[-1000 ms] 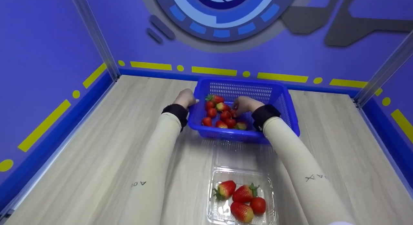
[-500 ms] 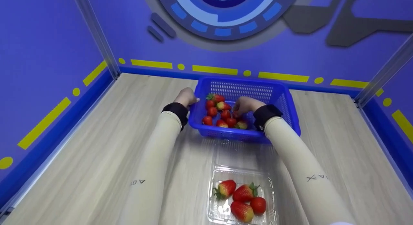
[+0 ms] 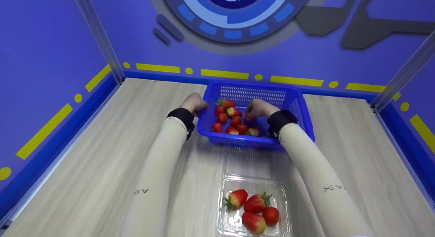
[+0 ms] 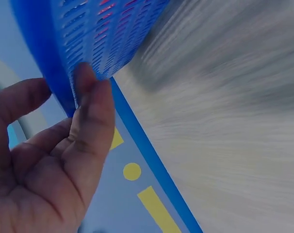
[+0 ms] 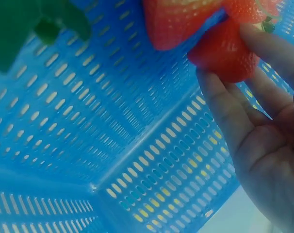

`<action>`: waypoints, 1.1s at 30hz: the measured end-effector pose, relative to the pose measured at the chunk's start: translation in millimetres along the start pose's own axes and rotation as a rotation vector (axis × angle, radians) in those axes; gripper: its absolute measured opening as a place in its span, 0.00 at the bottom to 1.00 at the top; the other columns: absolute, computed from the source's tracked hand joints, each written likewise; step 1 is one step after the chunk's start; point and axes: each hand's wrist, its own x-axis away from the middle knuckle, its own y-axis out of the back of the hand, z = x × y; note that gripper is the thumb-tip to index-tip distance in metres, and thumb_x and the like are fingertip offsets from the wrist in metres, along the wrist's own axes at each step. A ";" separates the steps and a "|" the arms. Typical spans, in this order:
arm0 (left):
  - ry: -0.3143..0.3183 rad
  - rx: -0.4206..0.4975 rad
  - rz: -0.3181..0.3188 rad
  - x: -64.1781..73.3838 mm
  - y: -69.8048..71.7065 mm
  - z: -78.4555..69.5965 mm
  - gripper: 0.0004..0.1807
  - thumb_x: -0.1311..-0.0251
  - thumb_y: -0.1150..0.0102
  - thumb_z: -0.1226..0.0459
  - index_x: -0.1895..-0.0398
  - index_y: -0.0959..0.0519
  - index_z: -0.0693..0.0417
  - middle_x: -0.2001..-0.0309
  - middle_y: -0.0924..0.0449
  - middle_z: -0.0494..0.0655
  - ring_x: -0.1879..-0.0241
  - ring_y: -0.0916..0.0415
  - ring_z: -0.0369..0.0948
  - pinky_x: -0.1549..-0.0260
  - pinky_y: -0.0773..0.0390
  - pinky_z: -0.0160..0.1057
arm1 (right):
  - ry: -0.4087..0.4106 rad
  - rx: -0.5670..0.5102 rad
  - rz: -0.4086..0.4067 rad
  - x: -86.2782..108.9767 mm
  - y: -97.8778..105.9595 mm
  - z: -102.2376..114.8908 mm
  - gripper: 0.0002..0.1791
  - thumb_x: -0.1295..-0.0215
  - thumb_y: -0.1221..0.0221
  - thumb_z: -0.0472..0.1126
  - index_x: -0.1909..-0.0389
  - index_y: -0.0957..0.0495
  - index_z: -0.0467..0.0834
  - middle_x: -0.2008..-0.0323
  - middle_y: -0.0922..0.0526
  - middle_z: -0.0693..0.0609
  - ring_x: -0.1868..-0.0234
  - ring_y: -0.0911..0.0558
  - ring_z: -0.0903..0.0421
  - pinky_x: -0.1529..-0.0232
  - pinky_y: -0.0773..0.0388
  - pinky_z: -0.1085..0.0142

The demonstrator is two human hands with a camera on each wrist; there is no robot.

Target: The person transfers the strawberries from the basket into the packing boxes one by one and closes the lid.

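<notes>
At the back of the table stands a blue plastic basket (image 3: 238, 137) with several strawberries (image 3: 236, 120) in its left half. My left hand (image 3: 193, 102) grips the basket's left rim, thumb on one side and fingers on the other, as the left wrist view shows. Inside the basket, my right hand (image 3: 260, 108) pinches a red strawberry (image 5: 224, 51) between thumb and fingers. Other strawberries lie close beside it in the right wrist view. Nearer to me, a clear plastic box (image 3: 272, 192) holds several larger strawberries (image 3: 254, 222).
The clear box's lid (image 3: 249, 164) lies opened towards the basket, reaching its front side. A pale wooden table (image 3: 136, 135) spreads to both sides. Blue panels with yellow marks (image 3: 224, 73) enclose the back and sides.
My right hand has shifted very slightly up and to the right with the strawberry in its fingers. The left hand stays at the rim, and the box and its strawberries have not moved.
</notes>
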 end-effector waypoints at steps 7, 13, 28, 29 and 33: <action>-0.048 -0.115 0.004 31.0 7.8 -5.4 0.13 0.32 0.46 0.60 0.69 0.25 0.62 0.75 0.24 0.48 0.73 0.24 0.42 0.73 0.22 0.34 | -0.003 -0.028 -0.091 21.7 11.8 1.4 0.19 0.42 0.34 0.33 0.50 0.16 0.30 0.57 0.11 0.37 0.64 0.18 0.56 0.56 0.21 0.65; -0.200 -0.136 -0.070 48.2 20.1 -17.3 0.33 0.29 0.48 0.58 0.29 0.34 0.73 0.29 0.30 0.67 0.28 0.31 0.57 0.28 0.28 0.49 | 0.040 -0.062 -0.146 39.4 24.1 -8.2 0.19 0.42 0.34 0.33 0.50 0.16 0.30 0.61 0.11 0.38 0.65 0.19 0.59 0.59 0.24 0.70; -0.458 -0.061 0.028 154.5 31.9 -50.6 0.26 0.28 0.42 0.62 0.30 0.27 0.61 0.36 0.19 0.60 0.37 0.19 0.51 0.38 0.19 0.48 | 0.225 -0.117 -0.465 130.5 73.6 22.1 0.21 0.33 0.35 0.34 0.40 0.20 0.33 0.41 0.20 0.32 0.39 0.22 0.35 0.38 0.22 0.43; -0.462 -0.067 0.052 161.4 29.0 -51.0 0.25 0.28 0.41 0.62 0.31 0.26 0.61 0.37 0.18 0.60 0.38 0.19 0.51 0.40 0.17 0.47 | 0.233 -0.110 -0.481 138.6 76.5 26.5 0.21 0.33 0.34 0.34 0.40 0.20 0.34 0.40 0.20 0.33 0.39 0.22 0.37 0.38 0.21 0.45; -0.475 -0.071 0.148 184.8 14.8 -50.5 0.24 0.29 0.39 0.62 0.33 0.24 0.59 0.52 0.11 0.54 0.58 0.13 0.44 0.60 0.17 0.33 | 0.298 -0.144 -0.508 168.1 78.3 42.5 0.20 0.34 0.34 0.32 0.41 0.19 0.35 0.41 0.20 0.36 0.39 0.20 0.41 0.40 0.17 0.66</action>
